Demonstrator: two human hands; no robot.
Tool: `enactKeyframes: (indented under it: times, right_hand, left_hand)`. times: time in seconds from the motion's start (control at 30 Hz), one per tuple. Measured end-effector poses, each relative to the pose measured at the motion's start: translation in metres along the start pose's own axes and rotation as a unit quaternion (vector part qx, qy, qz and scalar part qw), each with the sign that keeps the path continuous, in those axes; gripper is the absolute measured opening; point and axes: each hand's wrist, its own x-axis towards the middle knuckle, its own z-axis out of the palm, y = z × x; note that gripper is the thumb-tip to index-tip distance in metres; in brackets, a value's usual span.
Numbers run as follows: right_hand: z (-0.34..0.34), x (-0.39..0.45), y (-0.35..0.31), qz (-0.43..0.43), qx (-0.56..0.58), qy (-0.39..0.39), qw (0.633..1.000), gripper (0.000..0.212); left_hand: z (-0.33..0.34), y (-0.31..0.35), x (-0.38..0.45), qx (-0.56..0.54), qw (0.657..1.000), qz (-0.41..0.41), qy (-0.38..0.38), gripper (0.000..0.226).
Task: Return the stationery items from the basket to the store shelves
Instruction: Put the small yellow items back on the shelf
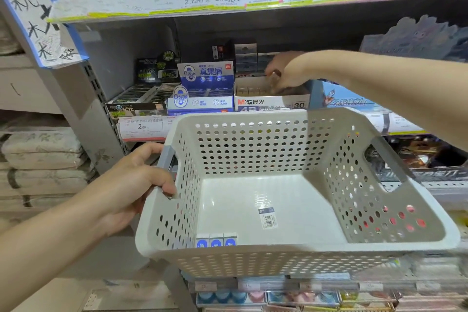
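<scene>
Your left hand (141, 180) grips the grey handle on the left side of the white perforated basket (298, 258), fingers curled round it, holding the basket up in front of the shelf (253, 11). Three small blue-and-white erasers (216, 240) stand in a row at the near left corner of the basket floor; a barcode sticker (268, 218) lies mid-floor. Your right hand (285, 72) reaches down into the open white eraser box (272, 102) on the shelf, fingers curled downward; whether they hold anything, cannot tell. A blue box (205, 78) stands just left of it.
</scene>
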Motion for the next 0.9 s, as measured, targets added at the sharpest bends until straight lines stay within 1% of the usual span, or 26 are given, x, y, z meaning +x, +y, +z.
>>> enactKeyframes:
  times: [0.03, 0.17, 0.23, 0.3, 0.57, 0.73, 0.9]
  right_hand:
    - [0.003, 0.003, -0.001, 0.0, -0.016, -0.005, 1.0, 0.02]
    - [0.009, 0.013, -0.001, 0.008, -0.043, -0.014, 0.999, 0.017]
    - [0.011, 0.016, -0.001, 0.025, -0.041, -0.013, 0.999, 0.025]
    - [0.013, 0.018, 0.0, 0.039, -0.036, -0.015, 0.998, 0.029]
    - [0.016, 0.021, -0.003, 0.045, -0.07, 0.012, 0.996, 0.029]
    - [0.013, 0.028, 0.0, 0.047, -0.025, 0.003, 0.999, 0.026]
    - [0.018, 0.032, 0.004, 0.037, -0.032, 0.023, 0.999, 0.027]
  left_hand:
    - [0.0, 0.0, 0.0, 0.0, 1.0, 0.0, 0.0, 0.062]
    - [-0.002, 0.0, -0.001, -0.005, 1.0, 0.001, 0.003, 0.061]
    - [-0.003, -0.001, -0.001, -0.006, 1.0, 0.0, 0.005, 0.061]
    - [-0.003, -0.002, -0.002, -0.006, 1.0, -0.001, 0.006, 0.062]
    - [-0.007, -0.004, -0.002, -0.011, 1.0, -0.006, 0.009, 0.06]
    - [-0.009, -0.004, -0.004, -0.003, 1.0, -0.004, 0.016, 0.057]
    - [-0.012, -0.006, -0.004, -0.009, 1.0, -0.004, 0.016, 0.058]
